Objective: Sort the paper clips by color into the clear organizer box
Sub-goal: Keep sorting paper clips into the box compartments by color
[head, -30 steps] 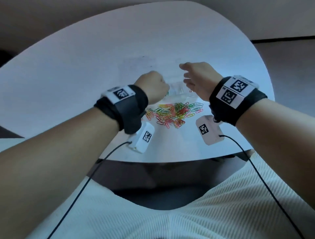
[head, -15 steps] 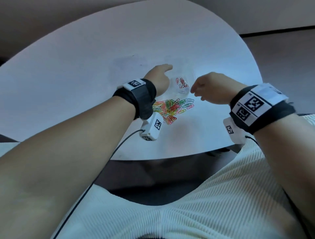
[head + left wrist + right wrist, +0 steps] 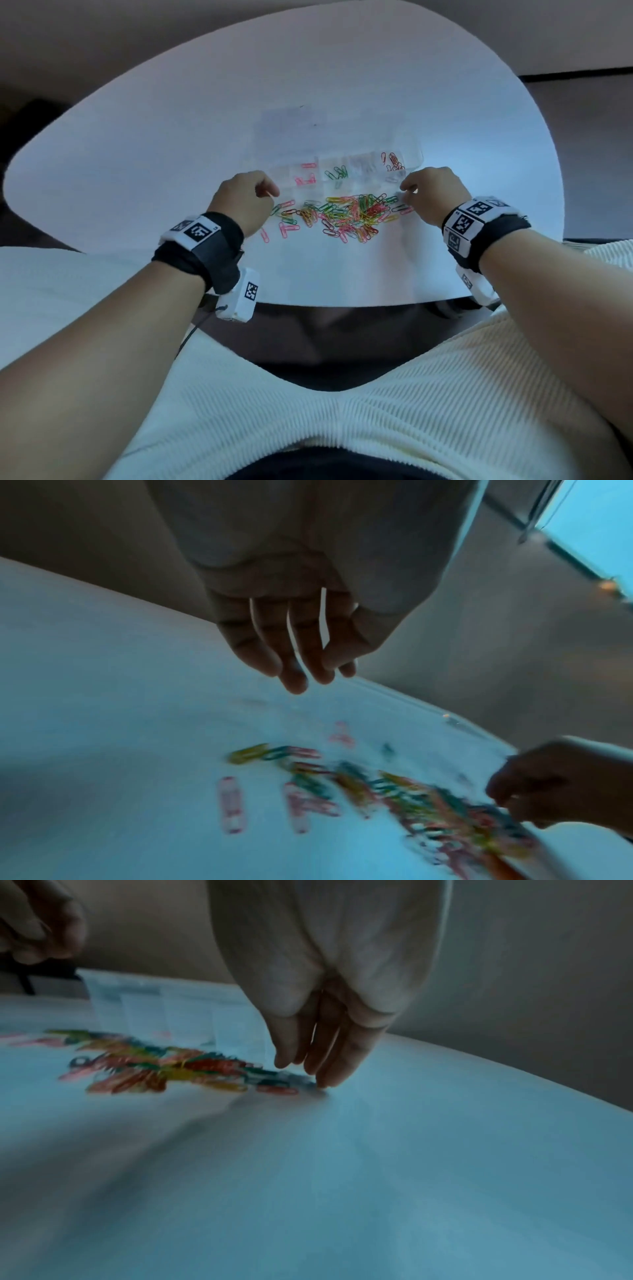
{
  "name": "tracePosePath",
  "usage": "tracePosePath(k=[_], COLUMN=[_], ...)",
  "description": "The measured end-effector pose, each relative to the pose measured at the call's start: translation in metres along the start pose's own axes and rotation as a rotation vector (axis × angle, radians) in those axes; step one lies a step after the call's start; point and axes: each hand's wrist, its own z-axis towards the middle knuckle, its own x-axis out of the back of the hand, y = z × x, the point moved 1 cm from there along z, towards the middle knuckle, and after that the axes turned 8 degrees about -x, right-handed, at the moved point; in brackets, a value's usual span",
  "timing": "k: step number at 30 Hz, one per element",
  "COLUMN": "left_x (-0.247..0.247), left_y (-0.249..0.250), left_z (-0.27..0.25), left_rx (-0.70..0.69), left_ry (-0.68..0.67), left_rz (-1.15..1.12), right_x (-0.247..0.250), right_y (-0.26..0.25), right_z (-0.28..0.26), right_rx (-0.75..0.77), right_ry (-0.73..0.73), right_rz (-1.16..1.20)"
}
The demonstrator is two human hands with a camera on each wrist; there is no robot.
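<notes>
A heap of mixed colored paper clips (image 3: 349,216) lies on the white table (image 3: 154,154), just in front of the clear organizer box (image 3: 363,164). In the box, pink clips (image 3: 306,179), green clips (image 3: 337,173) and red clips (image 3: 394,161) lie in separate compartments. My left hand (image 3: 270,193) hovers at the heap's left end; its fingers (image 3: 294,680) hang loosely and hold nothing. At the right end of the heap my right hand (image 3: 406,194) pinches a pale clip (image 3: 399,198) against the table, fingertips (image 3: 325,1079) down.
A few pink clips (image 3: 286,229) lie apart at the left of the heap. The table's near edge (image 3: 342,303) curves just above my lap. Bare tabletop lies behind the box and to both sides. Both wrist views are blurred.
Both hands have come back from the box toward the heap. The left hand has dropped to the heap's left end and the right to its right end, onto a pale clip.
</notes>
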Motion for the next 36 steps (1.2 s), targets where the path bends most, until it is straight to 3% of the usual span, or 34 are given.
tracePosePath(k=[4,17,22,28,36], left_x=[0.002,-0.028,-0.036,-0.04,-0.041], left_y=[-0.032,-0.036,-0.042,-0.044,-0.044], left_z=[-0.007,-0.01,-0.009,-0.008,-0.009], left_rx=[0.149,0.133,0.162,0.134,0.131], left_ry=[-0.083,-0.099,-0.098,-0.057,-0.118], left_rz=[0.103,0.168,0.159,0.113,0.14], right_x=[-0.005,-0.006,-0.007,-0.037,-0.098], right_y=[-0.002,-0.009,-0.047,-0.109,-0.142], right_z=[-0.002,-0.009,-0.031,-0.067,-0.083], right_rx=[0.018,0.017,0.238,0.537,0.569], right_ry=[0.03,0.059,0.084,-0.042,-0.155], right_rz=[-0.031,-0.086,-0.076,-0.123,-0.25])
